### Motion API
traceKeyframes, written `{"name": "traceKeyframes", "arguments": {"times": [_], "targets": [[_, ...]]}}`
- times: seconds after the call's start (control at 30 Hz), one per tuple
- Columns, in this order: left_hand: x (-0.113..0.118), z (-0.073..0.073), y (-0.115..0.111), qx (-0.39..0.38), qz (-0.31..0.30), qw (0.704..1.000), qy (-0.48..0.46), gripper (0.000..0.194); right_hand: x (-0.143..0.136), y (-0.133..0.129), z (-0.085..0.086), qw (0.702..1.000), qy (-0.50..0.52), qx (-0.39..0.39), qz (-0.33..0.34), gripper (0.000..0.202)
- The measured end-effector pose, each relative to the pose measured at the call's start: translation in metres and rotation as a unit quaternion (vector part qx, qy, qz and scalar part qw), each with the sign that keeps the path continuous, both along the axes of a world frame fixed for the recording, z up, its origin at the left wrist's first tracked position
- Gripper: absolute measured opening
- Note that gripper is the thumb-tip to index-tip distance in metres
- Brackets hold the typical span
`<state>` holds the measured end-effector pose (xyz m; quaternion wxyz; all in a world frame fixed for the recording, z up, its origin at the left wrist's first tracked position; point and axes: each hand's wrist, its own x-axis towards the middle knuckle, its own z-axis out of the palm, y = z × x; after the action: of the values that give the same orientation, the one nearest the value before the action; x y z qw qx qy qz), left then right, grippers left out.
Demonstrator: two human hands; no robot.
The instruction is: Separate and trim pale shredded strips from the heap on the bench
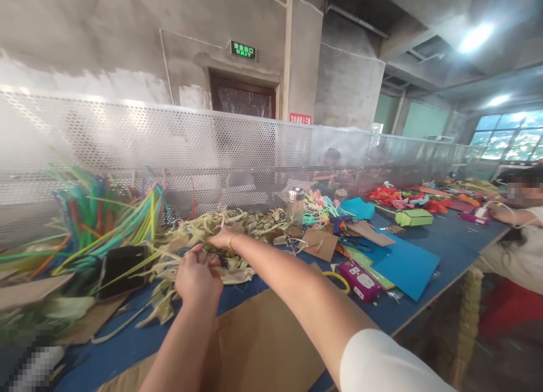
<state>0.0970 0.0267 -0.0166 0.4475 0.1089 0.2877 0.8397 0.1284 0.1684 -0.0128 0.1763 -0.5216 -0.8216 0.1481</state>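
A tangled pile of pale dried husks [241,219] lies on the blue table in front of me. My left hand [199,276] is at the near side of the pile, its fingers curled in among the strips. My right hand [227,236], with a yellow bangle at the wrist, reaches over to the pile just beyond the left. Its fingertips are blurred and partly lost among the husks. Below my arms lies a flat brown cardboard sheet [263,341]. A dark open box [123,273] stands left of the pile.
Coloured strips [97,211] bunch at the left. A glass bottle [295,208] stands right of the husks. Further right are a purple power strip [360,280], a yellow ring [339,279] and blue card [407,262]. A perforated screen [254,149] runs behind; another person [520,228] sits right.
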Motion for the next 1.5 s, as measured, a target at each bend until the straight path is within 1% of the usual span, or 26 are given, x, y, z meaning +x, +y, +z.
{"name": "traceKeyframes", "arguments": {"times": [0.03, 0.07, 0.1, 0.13, 0.2, 0.27, 0.33, 0.37, 0.43, 0.5, 0.53, 0.6, 0.63, 0.7, 0.73, 0.77, 0.8, 0.83, 0.9, 1.0, 1.13, 1.23, 1.37, 1.43, 1.5], "targets": [[-0.001, 0.002, -0.001, 0.000, 0.000, 1.000, -0.001, 0.024, -0.014, -0.001, -0.001, 1.000, -0.013, 0.005, -0.009, 0.069], [-0.002, 0.003, -0.002, -0.002, 0.002, 1.000, -0.002, 0.026, -0.029, -0.003, 0.000, 1.000, -0.023, 0.010, -0.001, 0.064], [-0.003, 0.004, -0.003, -0.006, 0.004, 1.000, -0.002, 0.027, -0.044, -0.004, 0.002, 0.999, -0.027, 0.007, 0.023, 0.057], [-0.004, 0.005, -0.003, -0.012, 0.008, 1.000, -0.002, 0.028, -0.058, -0.005, 0.005, 0.998, -0.027, -0.014, 0.063, 0.051], [-0.008, 0.003, -0.001, -0.019, 0.013, 1.000, 0.006, 0.028, -0.080, -0.006, 0.009, 0.992, -0.004, -0.034, 0.120, 0.044], [-0.013, -0.001, 0.002, -0.011, 0.015, 1.000, 0.019, 0.025, -0.092, -0.005, 0.010, 0.984, 0.035, -0.035, 0.170, 0.049], [-0.018, -0.006, 0.006, 0.012, 0.010, 0.999, 0.033, 0.021, -0.096, -0.003, 0.006, 0.976, 0.071, -0.030, 0.202, 0.059], [-0.020, -0.008, 0.007, 0.022, 0.007, 0.999, 0.036, 0.020, -0.095, -0.002, 0.005, 0.974, 0.084, -0.031, 0.210, 0.061], [-0.022, -0.012, 0.009, 0.036, 0.011, 0.999, 0.029, 0.018, -0.089, 0.001, 0.007, 0.970, 0.091, -0.035, 0.222, 0.058], [-0.021, -0.013, 0.009, 0.040, 0.020, 0.999, 0.007, 0.017, -0.078, 0.006, 0.018, 0.968, 0.063, -0.029, 0.241, 0.047], [-0.020, -0.013, 0.009, 0.044, 0.022, 0.999, -0.003, 0.018, -0.071, 0.010, 0.027, 0.963, 0.042, -0.015, 0.264, 0.040], [-0.017, -0.012, 0.007, 0.055, 0.014, 0.998, -0.013, 0.019, -0.053, 0.020, 0.049, 0.961, 0.032, -0.010, 0.273, 0.024], [-0.015, -0.011, 0.006, 0.058, 0.009, 0.998, -0.015, 0.020, -0.042, 0.026, 0.060, 0.961, 0.027, -0.010, 0.274, 0.022], [-0.012, -0.009, 0.004, 0.059, 0.006, 0.998, -0.022, 0.021, -0.018, 0.038, 0.079, 0.965, 0.026, -0.011, 0.259, 0.027], [-0.011, -0.008, 0.003, 0.057, 0.006, 0.998, -0.027, 0.021, -0.006, 0.044, 0.086, 0.971, 0.038, -0.001, 0.235, 0.027], [-0.010, -0.008, 0.002, 0.056, 0.007, 0.998, -0.029, 0.022, 0.007, 0.050, 0.090, 0.977, 0.039, 0.020, 0.209, 0.027], [-0.008, -0.008, 0.002, 0.056, 0.008, 0.998, -0.027, 0.022, 0.019, 0.055, 0.092, 0.984, 0.020, 0.046, 0.174, 0.026], [-0.007, -0.008, 0.001, 0.055, 0.009, 0.998, -0.023, 0.021, 0.031, 0.060, 0.090, 0.988, -0.011, 0.071, 0.137, 0.025], [-0.006, -0.007, 0.001, 0.050, 0.013, 0.999, -0.014, 0.019, 0.049, 0.069, 0.082, 0.991, -0.029, 0.081, 0.104, 0.022], [-0.004, -0.006, 0.001, 0.039, 0.023, 0.999, -0.028, 0.018, 0.063, 0.082, 0.057, 0.994, -0.044, 0.077, 0.062, 0.021], [-0.001, -0.002, -0.002, 0.046, 0.026, 0.997, -0.048, 0.020, 0.058, 0.095, 0.025, 0.996, -0.051, 0.066, 0.014, 0.031], [0.003, 0.000, -0.005, 0.045, 0.028, 0.998, -0.041, 0.018, 0.046, 0.099, 0.009, 0.996, -0.054, 0.066, -0.030, 0.032], [0.011, 0.001, -0.004, 0.046, 0.046, 0.997, -0.037, 0.016, 0.037, 0.101, -0.002, 0.996, -0.044, 0.045, -0.066, 0.033], [0.014, 0.000, -0.003, 0.040, 0.054, 0.997, -0.034, 0.016, 0.037, 0.105, -0.001, 0.996, -0.026, 0.028, -0.079, 0.027], [0.016, -0.001, -0.002, 0.036, 0.058, 0.997, -0.031, 0.016, 0.040, 0.109, 0.005, 0.996, 0.004, 0.017, -0.088, 0.020]]}}
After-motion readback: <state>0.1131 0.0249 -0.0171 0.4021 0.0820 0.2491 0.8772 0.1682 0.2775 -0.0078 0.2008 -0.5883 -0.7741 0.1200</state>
